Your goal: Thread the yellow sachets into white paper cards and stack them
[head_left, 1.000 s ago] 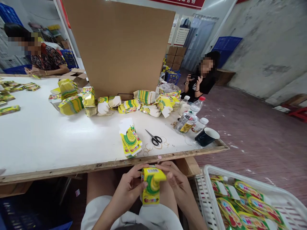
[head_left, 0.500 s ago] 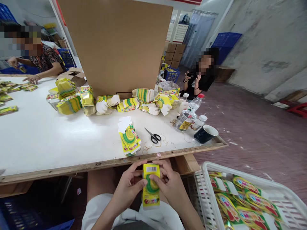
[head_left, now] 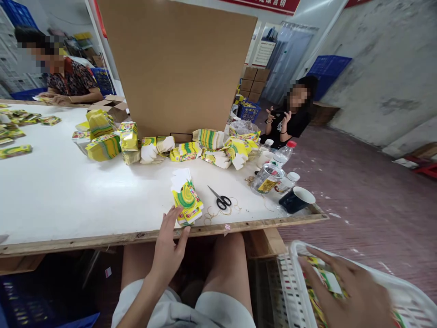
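Both hands have parted: left hand [head_left: 168, 248] up to the carton stack [head_left: 186, 196], right hand [head_left: 355, 291] out over the white basket [head_left: 288, 287]

Half a second ago the two held one yellow carton above the lap [head_left: 225, 273]; now they are well apart. From where I stand, at the upper left of the frame, a co-worker [head_left: 73, 82] leans over the white table [head_left: 102, 205], hands close together at its far side; below, by the left edge, loose cartons [head_left: 25, 117] lie scattered; further right, carton bundles [head_left: 186, 152] run in a row before a tall cardboard panel [head_left: 177, 64]; just below centre, the left hand is open, fingers stretched over the near-left edge of the carton stack; whether they press on it I can't tell; right of the stack lie black-handled scissors [head_left: 223, 202]; further right stand a red-capped bottle [head_left: 285, 154], a clear jar [head_left: 268, 178] and, near the table corner, a dark mug [head_left: 296, 200]; behind these, at the upper right, another person [head_left: 290, 123] has both hands raised; at the lower right, the right hand, blurred, is open with fingers spread above the basket, partly hiding the yellow-green cartons [head_left: 333, 283] inside.
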`<state>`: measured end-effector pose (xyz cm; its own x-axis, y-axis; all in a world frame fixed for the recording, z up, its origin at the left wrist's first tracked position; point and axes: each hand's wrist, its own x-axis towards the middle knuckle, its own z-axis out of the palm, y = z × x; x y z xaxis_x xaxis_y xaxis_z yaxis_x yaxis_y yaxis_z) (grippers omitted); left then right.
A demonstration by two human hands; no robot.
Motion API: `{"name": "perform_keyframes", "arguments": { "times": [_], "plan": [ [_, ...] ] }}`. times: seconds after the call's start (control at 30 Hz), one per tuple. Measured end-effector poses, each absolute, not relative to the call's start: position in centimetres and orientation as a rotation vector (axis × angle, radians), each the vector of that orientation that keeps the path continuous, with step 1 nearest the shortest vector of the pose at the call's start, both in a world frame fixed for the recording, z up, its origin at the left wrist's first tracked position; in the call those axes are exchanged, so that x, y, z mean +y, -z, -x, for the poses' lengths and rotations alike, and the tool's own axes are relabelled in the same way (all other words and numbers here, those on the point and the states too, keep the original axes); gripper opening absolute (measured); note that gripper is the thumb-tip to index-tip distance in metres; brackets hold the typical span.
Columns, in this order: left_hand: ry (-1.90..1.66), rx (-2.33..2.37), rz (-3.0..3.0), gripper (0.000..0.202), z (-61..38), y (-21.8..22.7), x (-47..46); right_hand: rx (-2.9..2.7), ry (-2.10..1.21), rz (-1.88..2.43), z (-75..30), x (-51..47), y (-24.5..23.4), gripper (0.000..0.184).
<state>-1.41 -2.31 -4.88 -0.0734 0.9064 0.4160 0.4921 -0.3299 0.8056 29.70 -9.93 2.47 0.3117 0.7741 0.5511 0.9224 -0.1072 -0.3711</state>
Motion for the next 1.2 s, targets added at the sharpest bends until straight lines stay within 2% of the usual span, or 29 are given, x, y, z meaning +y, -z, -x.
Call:
{"name": "perform_keyframes", "arguments": {
  "times": [0.1, 0.2, 0.33, 0.5, 0.63, 0.8, 0.97, 1.2],
  "plan": [
    [-1.294, 1.561, -1.892, 0.046, 1.7, 5.9, -1.1, -1.511, -0.265, 1.683, -24.9, -5.6, -0.4, 0.035],
    [-1.265, 1.562, -1.952, 0.045, 1.7, 6.6, -0.7, -1.306, -0.676, 1.532, -17.8, 0.2, 2.1, 0.035],
    [-1.284, 1.528, -1.994, 0.042, 2.4, 7.0, -0.5, -1.233, -0.769, 1.430, -12.9, 5.0, 3.6, 0.030],
    [-1.357, 1.449, -1.862, 0.041, 2.5, 6.1, -0.7, -1.053, -0.832, 1.346, -15.0, 2.8, 3.5, 0.033],
    [-1.427, 1.193, -1.407, 0.043, 1.3, 4.9, -2.0, -0.858, -1.078, 1.235, -15.9, -1.8, 3.6, 0.037],
    [-1.223, 0.677, -0.745, 0.051, 0.0, 3.9, -3.3, -0.650, -1.415, 1.088, -14.5, -5.4, 4.2, 0.034],
    [-1.163, 0.563, -0.739, 0.048, -0.5, 3.4, -4.0, -0.841, -1.307, 1.153, -14.8, -6.3, 4.4, 0.032],
    [-1.196, 0.724, -0.759, 0.040, -2.7, 4.1, -4.6, -0.916, -1.251, 1.276, -15.8, -8.3, 4.9, 0.035]
  ]
}}
